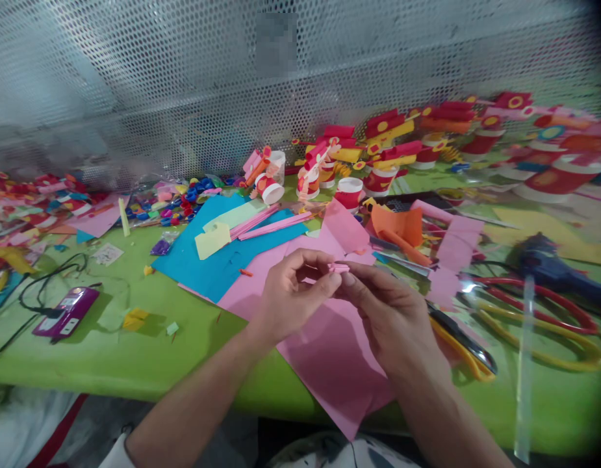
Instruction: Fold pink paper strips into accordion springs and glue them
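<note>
Head camera shows the left hand [293, 292] and right hand [395, 309] both pinching a small pink paper piece [338, 268], long axis crosswise between them, above the pink sheet [336, 354].

Green table [119, 357], perforated grey panel [183, 84]

You can read no text here. Well left of your left hand [293, 292], the purple device [66, 314] bears pale labels too blurred to read; beyond it, the small patterned white piece [108, 254] and, far ahead of your hands, the pixelated patch [277, 45] show no legible characters.
</note>
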The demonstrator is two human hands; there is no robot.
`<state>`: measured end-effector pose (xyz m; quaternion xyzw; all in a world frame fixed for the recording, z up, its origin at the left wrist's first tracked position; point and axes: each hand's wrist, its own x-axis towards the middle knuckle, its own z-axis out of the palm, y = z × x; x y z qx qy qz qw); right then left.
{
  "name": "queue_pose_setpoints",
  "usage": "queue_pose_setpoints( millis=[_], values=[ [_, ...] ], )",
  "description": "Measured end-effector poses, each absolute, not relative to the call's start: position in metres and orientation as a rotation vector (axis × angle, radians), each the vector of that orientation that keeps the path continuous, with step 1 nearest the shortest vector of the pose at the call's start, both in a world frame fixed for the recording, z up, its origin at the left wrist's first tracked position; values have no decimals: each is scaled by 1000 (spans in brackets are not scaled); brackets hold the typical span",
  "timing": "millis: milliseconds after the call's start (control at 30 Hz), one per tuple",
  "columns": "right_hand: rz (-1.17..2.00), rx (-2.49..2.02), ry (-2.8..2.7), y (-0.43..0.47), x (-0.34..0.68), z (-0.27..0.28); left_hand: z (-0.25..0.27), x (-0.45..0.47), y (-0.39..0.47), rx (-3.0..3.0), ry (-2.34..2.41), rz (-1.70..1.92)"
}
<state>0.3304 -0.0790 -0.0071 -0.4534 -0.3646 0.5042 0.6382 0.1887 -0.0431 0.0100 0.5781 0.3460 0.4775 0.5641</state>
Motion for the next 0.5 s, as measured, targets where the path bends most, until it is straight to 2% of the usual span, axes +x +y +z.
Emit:
queue_pose_setpoints(
  millis=[233, 500],
  values=[
    [1060, -1018, -874, -80, 333, -11, 11, 188, -41, 1376, 832, 1080],
    [1275, -900, -653, -77, 331, -4, 10, 190, -50, 1732, 845, 1254]
  ],
)
